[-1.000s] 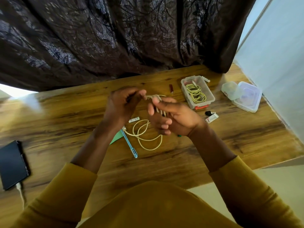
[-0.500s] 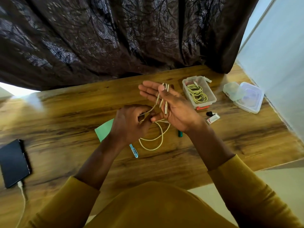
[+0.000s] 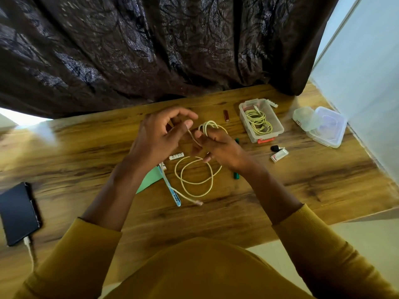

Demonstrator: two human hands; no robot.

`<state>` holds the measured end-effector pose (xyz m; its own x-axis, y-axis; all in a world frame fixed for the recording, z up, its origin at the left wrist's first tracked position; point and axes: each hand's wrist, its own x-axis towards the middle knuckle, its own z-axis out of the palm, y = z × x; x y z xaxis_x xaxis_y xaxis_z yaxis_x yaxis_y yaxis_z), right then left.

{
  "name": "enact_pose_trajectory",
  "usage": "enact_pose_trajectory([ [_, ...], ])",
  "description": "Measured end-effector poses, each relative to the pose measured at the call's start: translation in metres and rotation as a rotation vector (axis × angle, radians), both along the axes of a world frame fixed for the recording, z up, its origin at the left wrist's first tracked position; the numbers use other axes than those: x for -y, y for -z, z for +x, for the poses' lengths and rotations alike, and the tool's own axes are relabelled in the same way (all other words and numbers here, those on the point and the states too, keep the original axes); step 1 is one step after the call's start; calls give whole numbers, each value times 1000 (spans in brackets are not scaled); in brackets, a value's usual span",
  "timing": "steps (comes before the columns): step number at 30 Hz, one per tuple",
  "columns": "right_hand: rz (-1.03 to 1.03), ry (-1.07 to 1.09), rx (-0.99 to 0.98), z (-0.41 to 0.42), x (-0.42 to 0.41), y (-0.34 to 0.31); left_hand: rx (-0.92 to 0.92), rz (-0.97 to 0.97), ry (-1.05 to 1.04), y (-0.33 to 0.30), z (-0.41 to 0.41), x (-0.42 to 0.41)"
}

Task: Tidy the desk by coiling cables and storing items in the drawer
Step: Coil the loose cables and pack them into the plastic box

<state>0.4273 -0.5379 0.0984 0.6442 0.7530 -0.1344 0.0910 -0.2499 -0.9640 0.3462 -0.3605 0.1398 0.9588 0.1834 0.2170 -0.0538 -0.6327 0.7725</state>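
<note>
Head view: you are holding the pale cable above the bench with both hands. Your right hand is gripping the coiled turns, which are showing above its curled fingers. Your left hand is pinching one strand just beside that coil, its grip narrow. The rest of the cable is lying in loose loops on the bench below your hands, its plug end resting beside a blue pen. A clear bin with another coiled cable is sitting to the right.
</note>
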Motion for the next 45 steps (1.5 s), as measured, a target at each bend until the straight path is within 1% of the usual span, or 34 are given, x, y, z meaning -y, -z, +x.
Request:
enact_pose_trajectory([
  [1,-12,-15,4,-1,0,-1,12,1,3,-2,2,0],
  [3,31,-32,-46,-4,0,-4,52,46,4,-5,7,-1],
  [7,186,-35,-324,-7,1,-12,96,78,20,-5,14,-4],
  [11,425,-149,-717,-3,4,-19,111,73,6,1,15,0],
  [13,557,-208,-866,-1,6,-25,148,59,-15,5,13,5],
  [15,719,-251,-949,2,8,-30,173,69,-39,8,8,13],
  [18,926,-242,-992,9,9,-40,90,36,-16,18,-1,25],
  [20,953,-153,-938,13,10,-43,39,26,42,25,-6,31],
  [22,899,-55,-802,15,12,-43,18,37,82,29,-9,34],
  [24,847,-37,-701,16,11,-40,-6,83,92,28,-10,36],
  [28,740,-33,-583,14,8,-32,-47,248,137,23,-13,35],
  [30,636,20,-461,12,6,-30,-44,305,144,18,-13,33],
  [33,396,120,-185,4,5,-28,-51,378,105,8,-11,28],
  [35,243,145,-87,-2,5,-28,-13,380,91,1,-11,23],
  [37,177,138,-84,-6,5,-30,56,352,102,-5,-10,19],
  [40,170,89,-121,-11,3,-31,94,266,99,-11,-8,13],
  [43,160,25,-152,-12,3,-28,135,112,72,-11,-7,9],
  [45,175,-6,-225,-13,3,-25,181,11,33,-10,-4,6],
])
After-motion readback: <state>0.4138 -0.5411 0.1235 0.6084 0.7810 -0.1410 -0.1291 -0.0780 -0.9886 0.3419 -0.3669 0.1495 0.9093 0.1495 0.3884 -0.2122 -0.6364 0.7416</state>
